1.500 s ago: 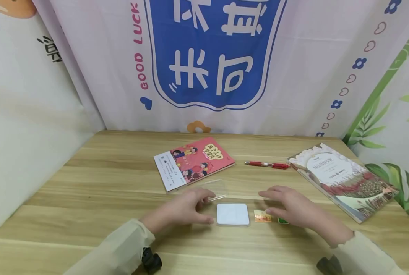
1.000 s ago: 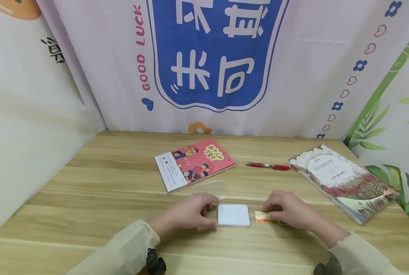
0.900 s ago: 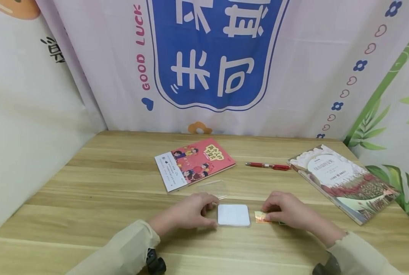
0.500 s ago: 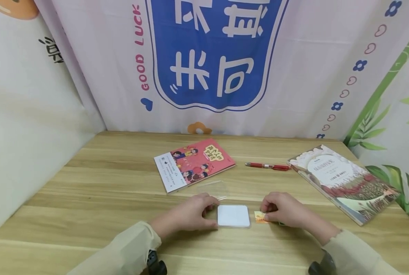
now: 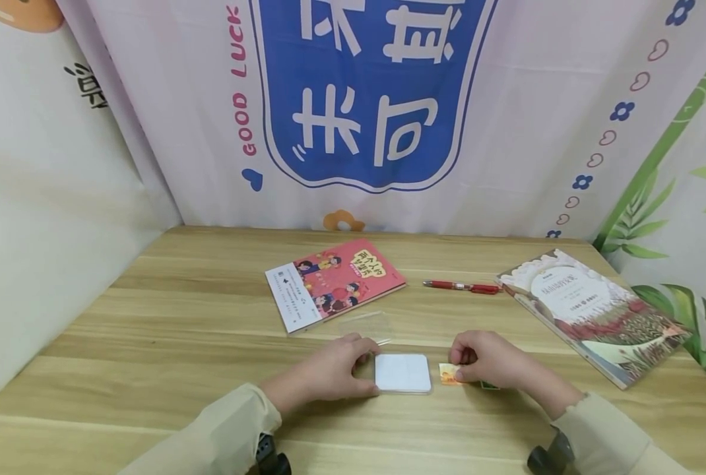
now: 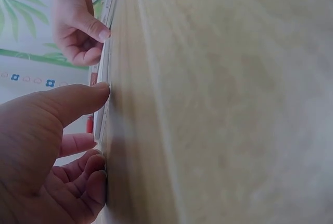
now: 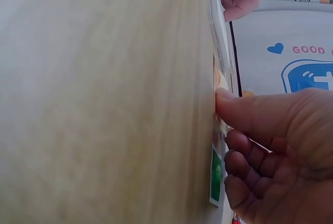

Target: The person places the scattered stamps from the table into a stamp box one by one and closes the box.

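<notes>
A flat, square clear plastic case [image 5: 403, 391] with a white pad [image 5: 403, 372] inside lies on the table. My left hand [image 5: 335, 369] steadies its left side, thumb at the near corner and index finger at the far one. To the right of the case is a small orange and yellow stamp [image 5: 447, 374]. My right hand [image 5: 488, 359] pinches its right end between thumb and fingers. Partly under that hand lies a green stamp [image 7: 215, 177] with a pale border. A thin clear lid [image 5: 367, 327] rests behind the case, faint against the wood.
A red picture book [image 5: 336, 284] lies behind the lid on the wooden table [image 5: 151, 343]. A red pen [image 5: 462, 287] lies right of it, its end close to a larger book [image 5: 590, 310]. A printed cloth [image 5: 210, 132] hangs along the table's back edge.
My right hand has come down from above the stamps and closed its fingers at the orange one. My left hand has moved right, up against the case, and stays there.
</notes>
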### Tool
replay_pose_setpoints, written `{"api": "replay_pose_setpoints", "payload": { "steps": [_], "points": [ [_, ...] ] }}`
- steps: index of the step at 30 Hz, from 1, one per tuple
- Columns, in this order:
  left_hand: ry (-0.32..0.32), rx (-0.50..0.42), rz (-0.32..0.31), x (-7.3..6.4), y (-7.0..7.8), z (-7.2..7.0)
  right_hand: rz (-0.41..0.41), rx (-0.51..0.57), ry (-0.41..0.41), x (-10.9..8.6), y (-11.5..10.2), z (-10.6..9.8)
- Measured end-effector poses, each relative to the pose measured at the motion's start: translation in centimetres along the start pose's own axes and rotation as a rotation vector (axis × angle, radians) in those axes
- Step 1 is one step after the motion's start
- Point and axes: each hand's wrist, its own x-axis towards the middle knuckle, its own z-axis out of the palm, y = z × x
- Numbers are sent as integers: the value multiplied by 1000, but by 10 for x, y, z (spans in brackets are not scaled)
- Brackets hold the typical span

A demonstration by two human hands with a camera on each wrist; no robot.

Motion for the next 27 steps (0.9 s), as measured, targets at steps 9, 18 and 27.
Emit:
{"api": "replay_pose_setpoints", "payload": {
  "steps": [9, 18, 27],
  "points": [
    [2, -10, -22, 0, 0, 1, 3, -12, 33, -1, -2, 2],
    [7, -12, -26, 0, -2, 2, -26, -24, 98, -4, -4, 5],
    [8, -21, -19, 1, -3, 2, -4, -6, 88, -6, -3, -4]
  ]
}}
